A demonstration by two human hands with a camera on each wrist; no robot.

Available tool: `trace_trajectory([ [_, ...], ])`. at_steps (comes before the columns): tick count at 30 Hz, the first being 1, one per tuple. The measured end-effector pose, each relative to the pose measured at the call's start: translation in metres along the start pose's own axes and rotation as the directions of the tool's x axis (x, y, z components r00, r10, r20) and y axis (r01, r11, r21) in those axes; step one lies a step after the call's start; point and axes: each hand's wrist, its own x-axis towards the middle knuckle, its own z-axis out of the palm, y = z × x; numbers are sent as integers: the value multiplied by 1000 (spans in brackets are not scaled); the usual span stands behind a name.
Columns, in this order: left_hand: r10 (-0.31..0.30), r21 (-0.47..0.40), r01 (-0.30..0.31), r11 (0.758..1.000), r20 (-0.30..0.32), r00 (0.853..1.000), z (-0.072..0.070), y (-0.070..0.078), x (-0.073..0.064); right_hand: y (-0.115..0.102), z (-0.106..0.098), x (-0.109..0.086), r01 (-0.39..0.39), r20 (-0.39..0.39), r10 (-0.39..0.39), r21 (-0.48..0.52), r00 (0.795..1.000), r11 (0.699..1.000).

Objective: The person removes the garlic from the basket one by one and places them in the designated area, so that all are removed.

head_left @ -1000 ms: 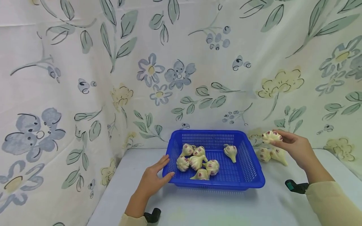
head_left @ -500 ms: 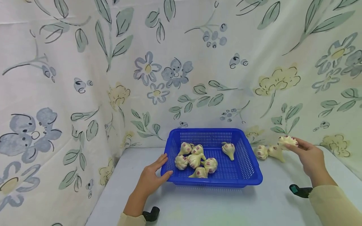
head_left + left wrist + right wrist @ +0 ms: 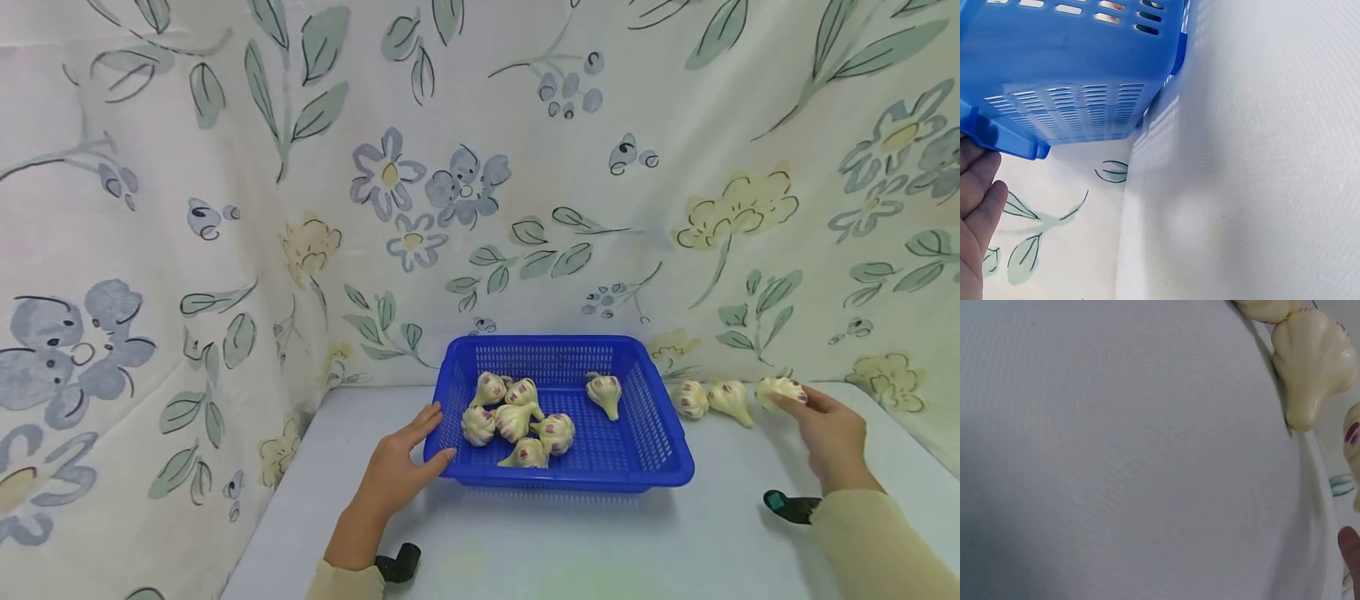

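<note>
My right hand [image 3: 834,433] pinches a garlic bulb [image 3: 780,390], white with purple patches, low over the far right of the table. Only a sliver of this bulb and a fingertip [image 3: 1349,545] show at the right wrist view's edge. To its left lie two more bulbs, a rounder garlic bulb [image 3: 691,401] and a garlic bulb with its stem toward me [image 3: 731,402]. My left hand [image 3: 396,465] rests at the left end of a blue plastic basket [image 3: 570,480], fingers extended along the rim and thumb at its near corner.
Several garlic bulbs [image 3: 514,423] cluster in the basket's left half, and a single garlic bulb [image 3: 604,395] lies toward its back right. A floral curtain [image 3: 555,183] hangs behind the white table [image 3: 555,550] and down its left side.
My right hand has carried its garlic bulb right and down, from above the two loose bulbs to the table beside them. The left hand stays at the basket; the head view shifts slightly.
</note>
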Motion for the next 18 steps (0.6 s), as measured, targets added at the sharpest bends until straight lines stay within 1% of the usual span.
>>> trace_trajectory([
  [2,-2,-2,2,1000,-4,1000,0,0,0,4,1,3,-4,3,4,-19,1000,1000],
  [5,-9,-2,9,1000,-1,1000,0,0,-1,10,1,7,16,14,-15,-60,1000,998],
  [7,-14,-1,14,1000,6,1000,1,0,-1,13,1,8,25,18,-23,-91,1000,996],
  [10,-17,0,17,1000,15,1000,2,0,-1,19,0,9,36,29,-33,-111,999,993],
  [14,-12,5,12,1000,21,1000,2,1,0,22,1,9,35,45,-30,-100,999,994],
  [18,-13,7,13,1000,15,1000,0,1,2,20,4,12,23,64,-18,-76,998,997],
])
